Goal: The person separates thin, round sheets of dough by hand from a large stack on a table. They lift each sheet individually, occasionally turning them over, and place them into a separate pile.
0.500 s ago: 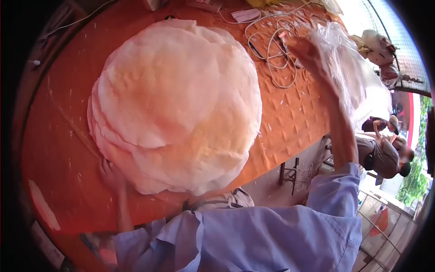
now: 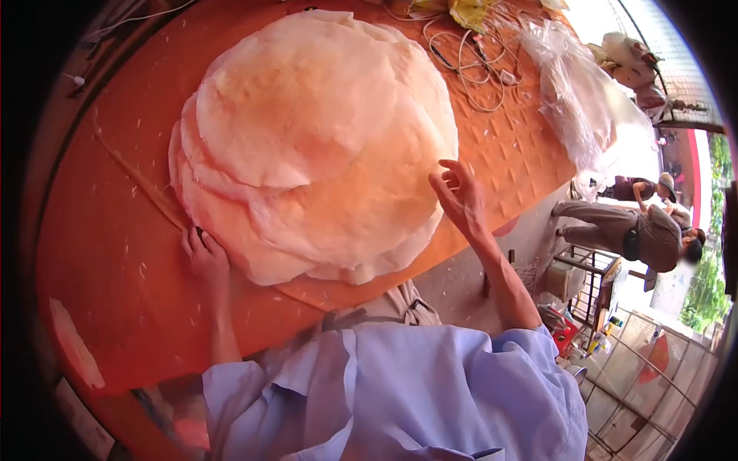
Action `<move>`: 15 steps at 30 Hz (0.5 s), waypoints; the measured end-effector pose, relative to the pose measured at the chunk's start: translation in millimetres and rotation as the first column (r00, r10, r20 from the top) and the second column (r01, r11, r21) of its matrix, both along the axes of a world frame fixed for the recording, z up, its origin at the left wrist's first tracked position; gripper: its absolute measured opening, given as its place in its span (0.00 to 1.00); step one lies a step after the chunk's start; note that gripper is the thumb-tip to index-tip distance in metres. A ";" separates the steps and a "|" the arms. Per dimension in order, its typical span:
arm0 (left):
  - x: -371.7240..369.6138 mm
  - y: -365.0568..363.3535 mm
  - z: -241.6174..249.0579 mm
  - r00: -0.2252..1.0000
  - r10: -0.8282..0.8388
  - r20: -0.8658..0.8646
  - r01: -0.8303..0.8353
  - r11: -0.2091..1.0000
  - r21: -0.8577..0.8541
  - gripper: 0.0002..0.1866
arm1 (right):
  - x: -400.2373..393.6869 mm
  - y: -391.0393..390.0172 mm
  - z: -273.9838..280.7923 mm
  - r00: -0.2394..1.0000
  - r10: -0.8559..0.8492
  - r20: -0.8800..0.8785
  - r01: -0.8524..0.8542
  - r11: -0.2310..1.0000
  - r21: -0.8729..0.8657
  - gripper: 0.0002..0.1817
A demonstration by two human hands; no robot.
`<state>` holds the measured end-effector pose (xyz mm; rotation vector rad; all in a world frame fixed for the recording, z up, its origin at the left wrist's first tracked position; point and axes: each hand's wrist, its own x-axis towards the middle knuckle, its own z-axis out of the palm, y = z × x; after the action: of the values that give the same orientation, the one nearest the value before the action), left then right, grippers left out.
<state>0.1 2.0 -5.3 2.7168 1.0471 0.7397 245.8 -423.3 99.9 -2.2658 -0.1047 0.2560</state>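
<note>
A stack of large, round, pale translucent sheets point(image 2: 307, 146) lies on the orange-red table point(image 2: 115, 307), its layers unevenly overlapped. My left hand point(image 2: 206, 257) is beside the stack's lower left edge, fingers closed around the near end of a thin brown stick point(image 2: 138, 181) that slants away to the upper left. At the right edge of the stack is my right hand point(image 2: 458, 196), its fingers loosely curled and the thumb a little apart from them, with nothing visible between them.
A coiled pale cable point(image 2: 461, 73), a yellow bag point(image 2: 473, 11) and clear plastic sheeting point(image 2: 576, 92) lie at the table's far right. Beyond its right edge are a metal-framed stand point(image 2: 592, 276), a wire-mesh panel point(image 2: 646, 384) and a standing person point(image 2: 653, 238), with others behind.
My right hand has come back from the cable area to the stack's right edge. The view has shifted, so the stack appears higher and further right. My left hand remains at the stick's end.
</note>
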 end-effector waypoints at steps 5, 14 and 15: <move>-5.3 3.7 -4.5 0.999 0.014 0.036 -0.012 0.998 -0.068 0.18 | -9.1 36.7 22.9 0.937 0.051 0.344 0.042 0.965 -0.258 0.25; -7.6 5.9 -4.1 0.991 -0.040 0.128 0.052 0.994 -0.094 0.17 | 0.1 147.9 9.6 0.413 0.677 0.610 -0.329 0.735 -0.593 0.26; -8.0 7.4 -3.2 0.985 -0.055 0.161 0.072 0.992 -0.101 0.16 | 5.0 153.2 7.4 0.403 0.692 0.599 -0.358 0.721 -0.593 0.27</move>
<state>-7.9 9.4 -8.5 2.5423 0.9323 0.8470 250.7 -270.1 107.3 -2.4777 -1.4305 -0.5071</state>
